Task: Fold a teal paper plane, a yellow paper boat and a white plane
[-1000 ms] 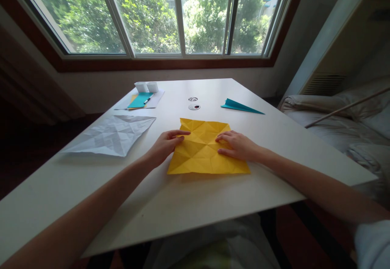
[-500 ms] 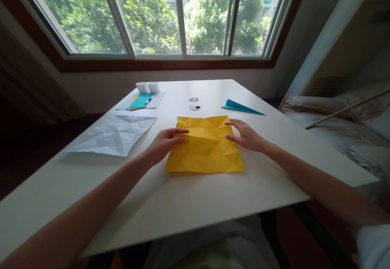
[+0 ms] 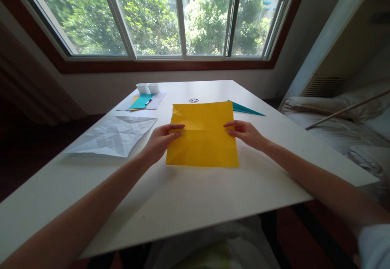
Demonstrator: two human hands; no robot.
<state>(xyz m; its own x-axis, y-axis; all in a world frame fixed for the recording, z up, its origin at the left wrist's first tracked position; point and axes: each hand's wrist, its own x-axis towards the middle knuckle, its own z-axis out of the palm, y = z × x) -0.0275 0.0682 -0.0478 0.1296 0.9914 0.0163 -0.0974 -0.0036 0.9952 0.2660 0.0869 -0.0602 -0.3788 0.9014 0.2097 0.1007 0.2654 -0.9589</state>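
A creased yellow paper square (image 3: 202,137) stands tilted up toward me over the middle of the white table (image 3: 189,196), its lower edge near the surface. My left hand (image 3: 161,139) pinches its left edge, thumb on the front. My right hand (image 3: 246,133) grips its right edge at about the same height.
A creased white sheet (image 3: 114,135) lies left of my left hand. Behind the yellow paper a folded teal paper (image 3: 246,108) pokes out at the right. At the back left sit two small white cups (image 3: 148,87) and a teal sheet (image 3: 140,101) with a pen. A bed (image 3: 341,127) stands to the right.
The yellow paper lay flat under both hands; both hands took its side edges and raised its far half, so it now faces me and hides the round marks behind it.
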